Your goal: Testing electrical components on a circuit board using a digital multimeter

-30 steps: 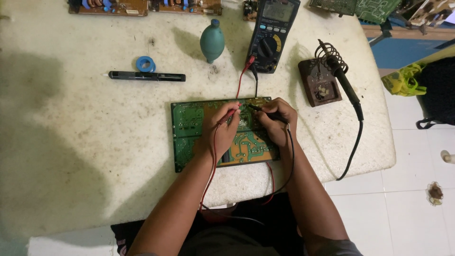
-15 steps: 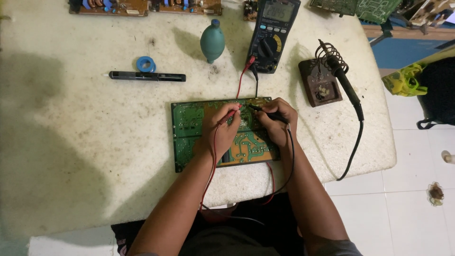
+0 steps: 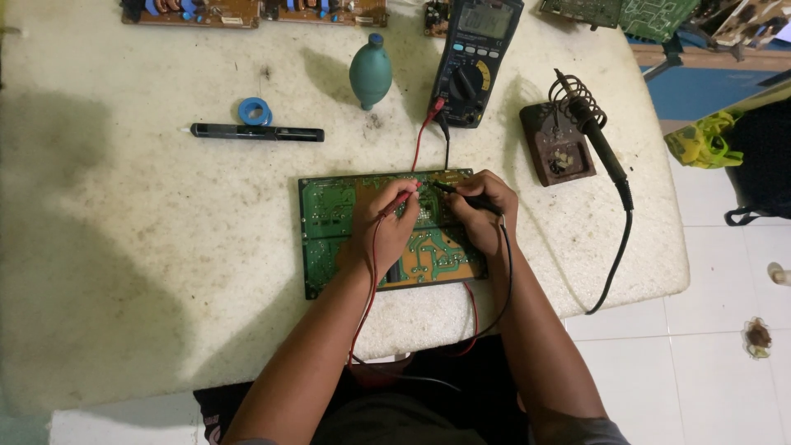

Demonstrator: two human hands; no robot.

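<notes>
A green circuit board (image 3: pixel 338 227) lies flat on the white worktable (image 3: pixel 140 247), solder side up. My left hand (image 3: pixel 387 231) rests on the board and pinches a red test probe (image 3: pixel 401 200) whose tip touches the board near its top edge. Beside it, my right hand (image 3: pixel 482 210) grips a black test probe (image 3: pixel 461 194), tip also on the board, close to the red one. Red and black leads run from both probes up to a dark multimeter (image 3: pixel 476 58) at the table's far side.
A soldering iron (image 3: pixel 597 136) sits in its coiled stand on a brown base (image 3: pixel 559 147) to the right. A teal rubber blower (image 3: pixel 370 72), a blue tape roll (image 3: pixel 255 110) and a black pen-shaped tool (image 3: pixel 257 132) lie further left. More circuit boards (image 3: pixel 247 10) line the far edge.
</notes>
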